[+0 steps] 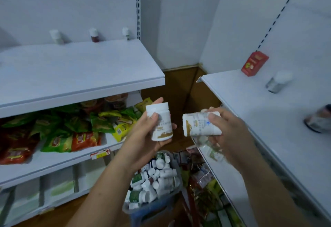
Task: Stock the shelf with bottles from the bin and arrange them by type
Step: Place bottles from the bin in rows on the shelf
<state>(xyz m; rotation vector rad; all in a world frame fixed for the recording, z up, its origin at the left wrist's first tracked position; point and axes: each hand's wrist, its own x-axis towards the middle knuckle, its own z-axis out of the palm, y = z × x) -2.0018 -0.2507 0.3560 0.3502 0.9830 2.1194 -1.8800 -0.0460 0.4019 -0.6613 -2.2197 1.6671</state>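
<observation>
Between the two shelf units, over the bin [150, 208], I have one bottle in each hand.
My left hand [143, 133] grips an upright white bottle [159, 119]; my right hand [227, 130] curls round a matching bottle [198, 125] lying sideways. I judge the step to be comparing types before placing. Next I need a spot on the upper left shelf [71, 69], where three bottles [94, 35] stand at the back, and must set both down upright, together.
</observation>
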